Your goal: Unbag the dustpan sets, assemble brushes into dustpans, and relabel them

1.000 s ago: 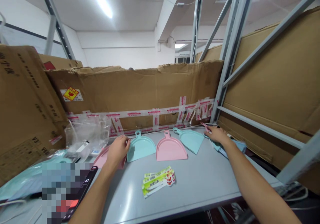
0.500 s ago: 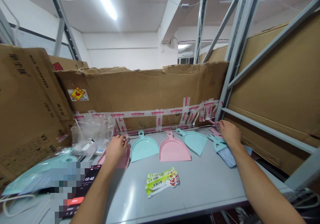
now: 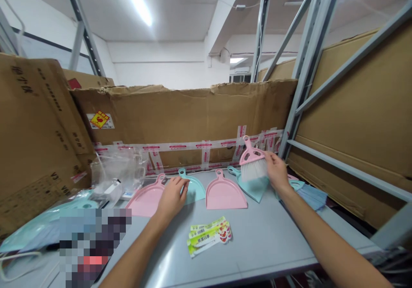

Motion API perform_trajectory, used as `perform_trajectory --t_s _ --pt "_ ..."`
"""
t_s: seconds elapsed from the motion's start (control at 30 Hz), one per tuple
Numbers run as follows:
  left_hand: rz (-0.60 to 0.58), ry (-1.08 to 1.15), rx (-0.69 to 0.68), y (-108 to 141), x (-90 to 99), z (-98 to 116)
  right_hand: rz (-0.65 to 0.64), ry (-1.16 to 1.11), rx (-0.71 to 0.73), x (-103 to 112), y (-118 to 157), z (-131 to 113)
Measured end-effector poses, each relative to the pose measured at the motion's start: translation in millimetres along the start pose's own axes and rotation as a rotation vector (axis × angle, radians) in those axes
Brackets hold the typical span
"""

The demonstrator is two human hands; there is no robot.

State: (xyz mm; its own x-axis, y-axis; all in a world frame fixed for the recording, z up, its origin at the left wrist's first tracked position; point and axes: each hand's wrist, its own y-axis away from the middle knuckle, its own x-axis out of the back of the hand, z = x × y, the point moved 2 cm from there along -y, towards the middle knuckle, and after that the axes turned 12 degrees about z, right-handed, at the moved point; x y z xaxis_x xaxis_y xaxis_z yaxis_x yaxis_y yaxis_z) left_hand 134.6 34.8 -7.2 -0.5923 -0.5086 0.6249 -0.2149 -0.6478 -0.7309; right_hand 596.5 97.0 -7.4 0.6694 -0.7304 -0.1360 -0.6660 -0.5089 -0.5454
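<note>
My right hand holds a pink brush by its side, raised above the right teal dustpan, bristles down and handle up. Over the left teal dustpan is my left hand, its fingers bent and close together; whether they touch the pan or grip anything is hidden. A pink dustpan lies left of it, and another pink dustpan lies between the teal ones. Teal brushes with blue bristles lie beside my right wrist. Green-and-white packets are fanned out in front of the pans.
Cardboard stands behind the grey table. At the left are a large box, clear plastic bags and a bagged teal item. A metal rack post rises at the right.
My right hand has lifted the pink brush from the right side and moved it left over the teal dustpan. My left hand has moved right, from the left pink dustpan to the teal one.
</note>
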Motion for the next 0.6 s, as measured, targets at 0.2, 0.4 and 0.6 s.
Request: perform_trajectory --t_s 0.2,0.4,0.6 --pt "-0.134 0.015 -0.087 8.8 -21.2 33.5 -0.125 -0.413 -0.485 -47.8 46.6 32.2" --pt "-0.309 -0.085 0.119 4.0 -41.5 58.6 -0.263 -0.585 -0.735 -60.8 63.6 36.2" --pt "-0.392 -0.178 0.153 3.7 -52.0 66.0 -0.415 -0.653 -0.798 -61.1 69.9 24.7"
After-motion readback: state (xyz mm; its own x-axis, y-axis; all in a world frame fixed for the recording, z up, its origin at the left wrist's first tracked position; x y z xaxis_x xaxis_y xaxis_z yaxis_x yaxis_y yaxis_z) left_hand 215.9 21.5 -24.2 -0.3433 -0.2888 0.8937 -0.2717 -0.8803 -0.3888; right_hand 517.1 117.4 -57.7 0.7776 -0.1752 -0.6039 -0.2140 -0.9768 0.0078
